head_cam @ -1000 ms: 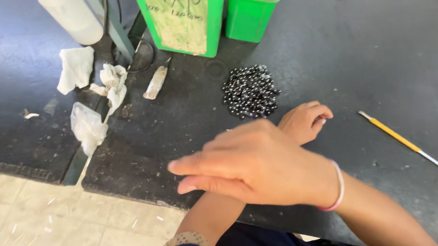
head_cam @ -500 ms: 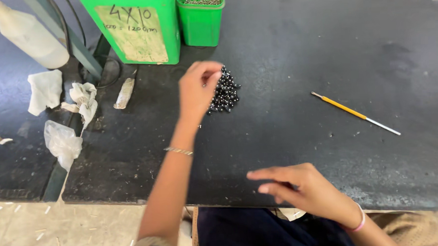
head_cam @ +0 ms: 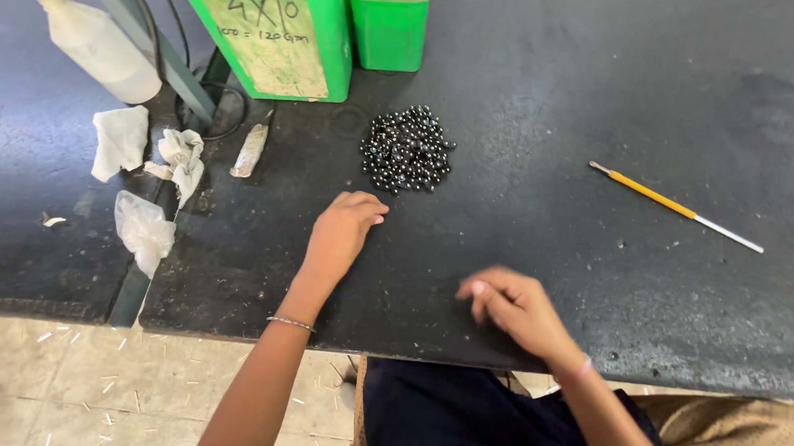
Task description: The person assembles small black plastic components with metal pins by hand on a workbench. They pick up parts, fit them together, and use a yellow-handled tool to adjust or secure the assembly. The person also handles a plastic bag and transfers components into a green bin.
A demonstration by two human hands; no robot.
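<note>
A pile of small shiny dark metal balls (head_cam: pixel 405 149) lies on the black table (head_cam: pixel 587 81). My left hand (head_cam: pixel 342 232) rests palm down on the table just below and left of the pile, not touching it. Its fingers are curled under, hiding whatever may be inside. My right hand (head_cam: pixel 512 305) is blurred near the table's front edge, with its fingers bunched together. I cannot tell if it holds anything.
Two green bins, a large one (head_cam: pixel 273 41) and a smaller one (head_cam: pixel 391 27), stand at the back. A white plastic bottle (head_cam: pixel 104 48), crumpled white rags (head_cam: pixel 121 141) and a plastic bag (head_cam: pixel 143 227) lie at the left. A thin yellow-handled tool (head_cam: pixel 673 206) lies at the right.
My left hand has drawn back from the ball pile toward me, fingers curled. My right hand shifted slightly left along the front edge. The view tilted a little.
</note>
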